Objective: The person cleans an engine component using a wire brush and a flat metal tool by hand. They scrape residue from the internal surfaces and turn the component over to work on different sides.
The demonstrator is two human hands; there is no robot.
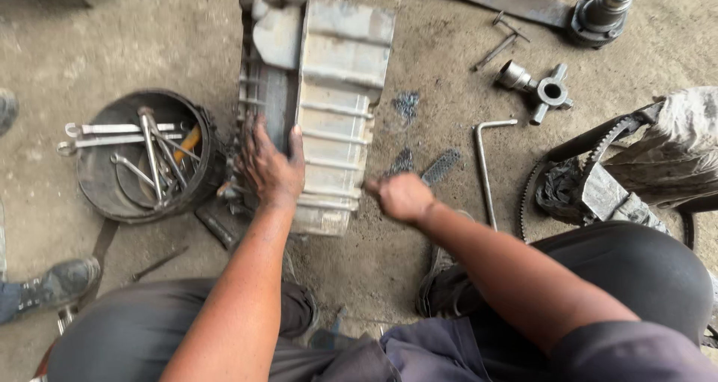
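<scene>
casing: ribbed metal casing (340, 90) on the floor, looks heavy, stiff, greasy
left hand (271, 165): fingers spread over its 7 o'clock edge
right hand (402, 196): fisted, contents unclear
grip: rims, I'd say

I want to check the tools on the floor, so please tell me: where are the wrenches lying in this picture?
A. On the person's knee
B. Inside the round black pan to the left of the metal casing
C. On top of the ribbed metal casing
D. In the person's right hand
B: several wrenches lie inside the round black pan, which sits on the floor left of the ribbed metal casing.
</scene>
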